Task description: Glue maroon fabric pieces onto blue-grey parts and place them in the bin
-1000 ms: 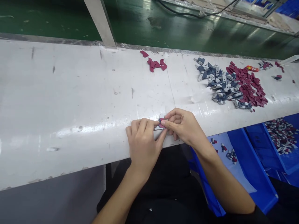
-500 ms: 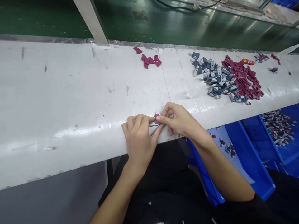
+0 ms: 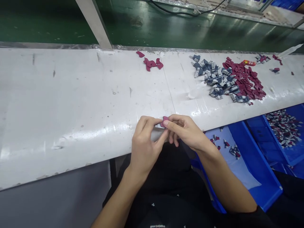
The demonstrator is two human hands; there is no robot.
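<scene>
At the front edge of the white table [image 3: 95, 95], my left hand [image 3: 147, 139] grips a small grey and white part [image 3: 158, 126] between thumb and fingers. My right hand [image 3: 186, 129] pinches a maroon piece [image 3: 164, 121] with its thumb on top, and the piece lies against the grey and white part. Fingers hide much of both. Farther back lie a few loose maroon pieces [image 3: 149, 64]. To the right are a heap of blue and grey parts [image 3: 219, 79] and a heap of maroon pieces [image 3: 249, 80].
A translucent white bottle [image 3: 196, 91] lies left of the heaps, and a red and yellow wrapper [image 3: 249, 63] is behind them. Below the table's right side are a blue tray [image 3: 251, 158] with a few parts and a blue bin [image 3: 263, 136] near many assembled parts.
Both hands have moved slightly right and nearer to my body with the part. The maroon piece now shows more fully between the fingertips. The view has shifted a little.
</scene>
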